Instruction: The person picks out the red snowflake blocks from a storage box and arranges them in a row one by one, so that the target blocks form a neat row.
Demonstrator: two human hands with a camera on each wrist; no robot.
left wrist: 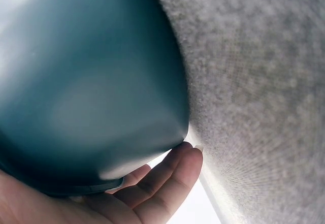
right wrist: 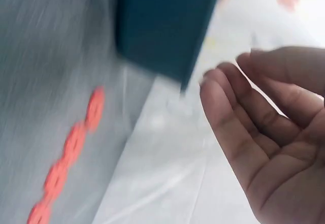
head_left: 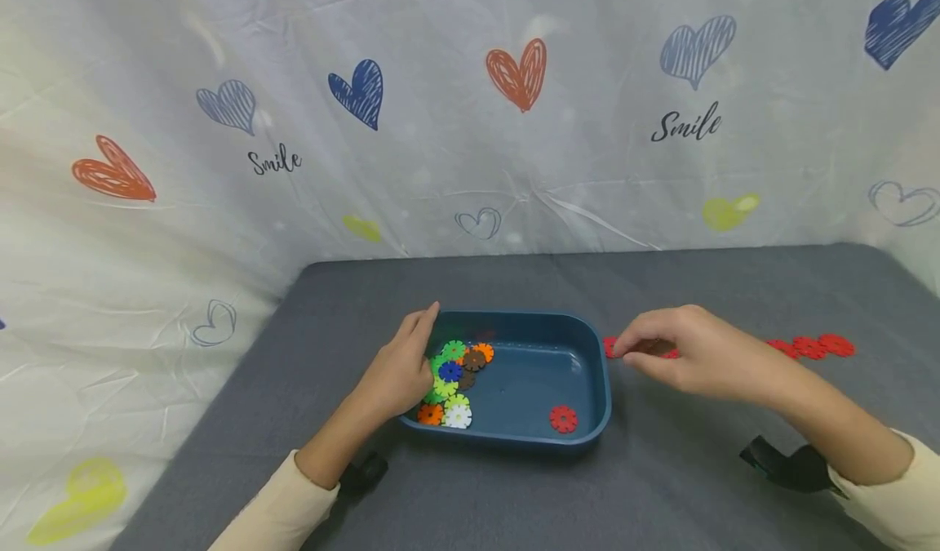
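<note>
A dark blue plastic tub stands on the table. My left hand grips its left end, with fingers against the outer wall in the left wrist view. Toothed plastic discs in green, orange, brown, blue and white lie heaped at the tub's left side. One red disc lies alone near its front right corner. Just right of the tub, my right hand hovers with loosely bent fingers, and nothing shows between them. Below it runs a row of red discs, partly hidden by the hand and forearm in the head view.
A grey cloth covers the table. Behind it hangs a pale curtain printed with hearts and words. Dark wrist-worn gear sits below the right forearm, near the tabletop in the head view.
</note>
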